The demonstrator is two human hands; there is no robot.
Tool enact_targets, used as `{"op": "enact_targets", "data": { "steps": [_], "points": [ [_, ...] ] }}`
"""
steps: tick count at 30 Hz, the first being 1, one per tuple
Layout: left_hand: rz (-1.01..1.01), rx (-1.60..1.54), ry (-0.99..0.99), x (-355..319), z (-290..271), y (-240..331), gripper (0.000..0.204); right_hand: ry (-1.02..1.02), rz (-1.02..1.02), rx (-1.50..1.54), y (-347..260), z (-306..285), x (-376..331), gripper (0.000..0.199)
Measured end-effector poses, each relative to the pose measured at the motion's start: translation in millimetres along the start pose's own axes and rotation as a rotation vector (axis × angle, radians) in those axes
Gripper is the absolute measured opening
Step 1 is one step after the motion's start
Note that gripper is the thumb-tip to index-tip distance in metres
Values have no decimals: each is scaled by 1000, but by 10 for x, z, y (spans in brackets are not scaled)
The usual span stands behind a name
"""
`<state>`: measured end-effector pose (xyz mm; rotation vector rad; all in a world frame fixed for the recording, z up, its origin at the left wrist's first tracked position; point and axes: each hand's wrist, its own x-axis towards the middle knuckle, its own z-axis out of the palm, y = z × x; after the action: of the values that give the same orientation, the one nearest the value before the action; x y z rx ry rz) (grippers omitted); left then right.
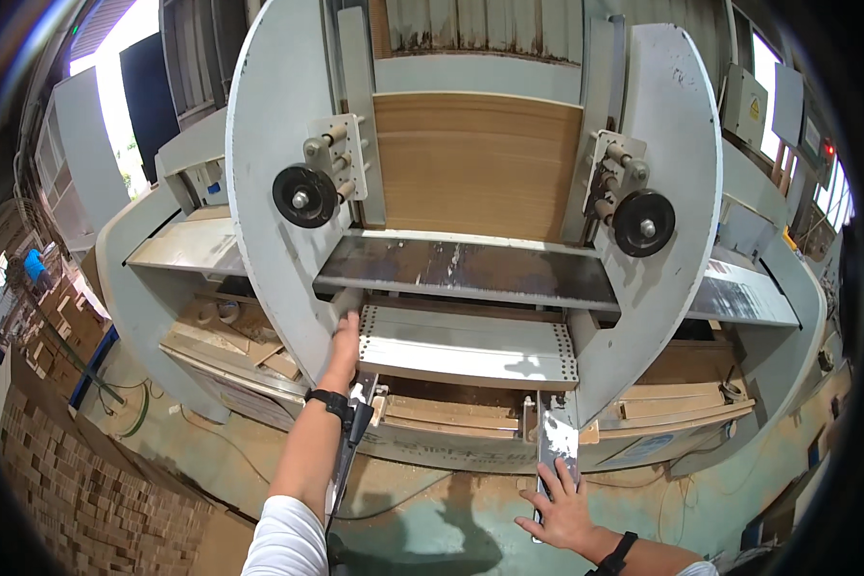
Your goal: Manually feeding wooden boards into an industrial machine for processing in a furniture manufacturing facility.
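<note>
While left hand (346, 336), grip unclear, flanks white dotted panel (463, 346), right hand (562, 511) spreads over grey metal rail (558, 437).
Two round black handwheels (304, 196), one yellow triangular label (755, 108).

A: Bkgd L?
B: Big wood-block stack (77, 490), lower L. Far L, a person in blue (36, 269) nr brown stacks (70, 322).
A: Up top L?
B: Dark panel (149, 106) by a bright opening (108, 115).
A: And R?
B: Grey elec. box (735, 104) w/ yellow warning sign (755, 108), upper R; red light (828, 149) nr it.
A: Flr (634, 509)?
B: Green, dusty in spots, thin cables (226, 444) lying on it.
</note>
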<state>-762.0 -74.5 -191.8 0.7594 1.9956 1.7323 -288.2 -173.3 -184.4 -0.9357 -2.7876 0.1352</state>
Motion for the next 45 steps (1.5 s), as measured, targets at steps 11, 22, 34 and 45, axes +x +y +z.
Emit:
{"op": "enact_targets", "data": {
  "steps": [11,22,34,45],
  "points": [
    [-205,-293,-255,-190,-101,90,69,3,11,-1,30,15,-37,43],
    [-267,-381,-425,-170,-6,181,54,-18,32,9,13,-61,-26,41],
    [968,948,-594,-477,266,523,92,-40,36,6,-8,-51,3,39],
    [865,1264,-834,-848,485,724,115,-16,15,-30,3,-56,-29,38]
  ]
}}
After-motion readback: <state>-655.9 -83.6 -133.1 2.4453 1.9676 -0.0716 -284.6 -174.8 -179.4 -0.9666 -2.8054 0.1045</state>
